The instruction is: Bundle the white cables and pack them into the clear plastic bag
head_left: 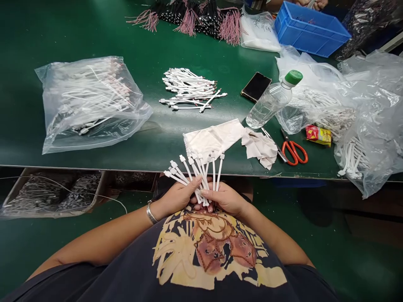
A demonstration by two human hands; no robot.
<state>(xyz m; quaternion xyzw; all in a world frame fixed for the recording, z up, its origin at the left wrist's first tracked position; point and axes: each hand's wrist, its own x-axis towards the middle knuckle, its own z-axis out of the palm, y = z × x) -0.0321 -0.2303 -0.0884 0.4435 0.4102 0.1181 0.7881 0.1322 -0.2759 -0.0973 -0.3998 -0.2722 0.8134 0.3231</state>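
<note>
A fanned bunch of short white cables [189, 170] with small connectors at their upper ends is held between my two hands, close to my body at the table's front edge. My left hand [181, 195], with a silver bracelet at the wrist, is closed on the left part of the bunch, thumb on top. My right hand [225, 195] is closed on the right part, its thumb pressed across the cables. The lower cable ends are partly hidden by the fingers. Just beyond the connectors lies a white cloth [217, 136]. Farther back is a loose pile of similar white cables [189, 86].
A clear bag of cables [88, 102] lies left. To the right are a crumpled cloth [260, 147], red-handled scissors [294, 152], a tilted bottle [270, 102], a phone [256, 87] and plastic bags [371, 105]. A blue bin [310, 31] and black-and-pink wire bundles [192, 19] stand behind.
</note>
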